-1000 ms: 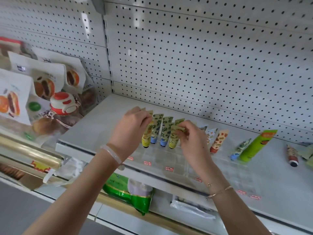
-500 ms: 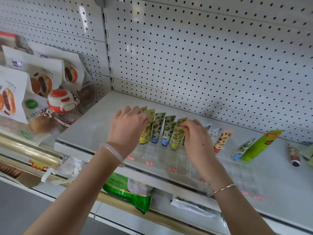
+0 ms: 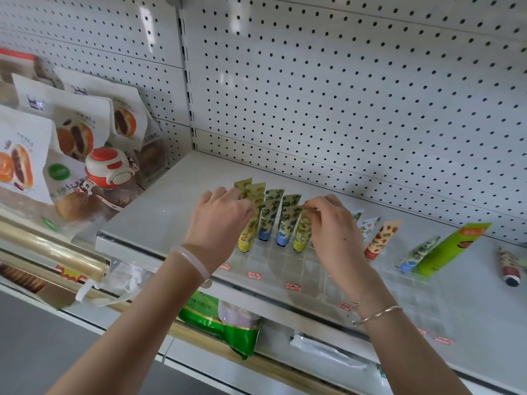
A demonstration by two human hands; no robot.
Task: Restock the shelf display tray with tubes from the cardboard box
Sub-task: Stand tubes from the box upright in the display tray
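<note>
A clear display tray [image 3: 285, 266] with small square compartments sits at the front of the white shelf. Several small patterned tubes stand in it cap down, leaning back in rows: a yellow-capped tube [image 3: 247, 235], blue-capped tubes [image 3: 266, 220] and a green-yellow tube [image 3: 302, 232]. My left hand [image 3: 219, 220] holds the top of the yellow-capped tube at the row's left end. My right hand [image 3: 333, 223] pinches the flat top of the green-yellow tube at the right end. The cardboard box is not in view.
More tubes stand to the right: an orange strawberry tube [image 3: 380, 239], a blue-capped tube [image 3: 417, 253], a large green tube [image 3: 450, 249] and a dark-capped one [image 3: 509, 266]. Snack bags [image 3: 71, 138] and a red-white bottle [image 3: 107, 166] fill the left shelf. A pegboard wall [image 3: 342, 95] backs the shelf.
Both hands stayed on the row of tubes, with only small shifts of the fingers; the camera view drifted slightly.
</note>
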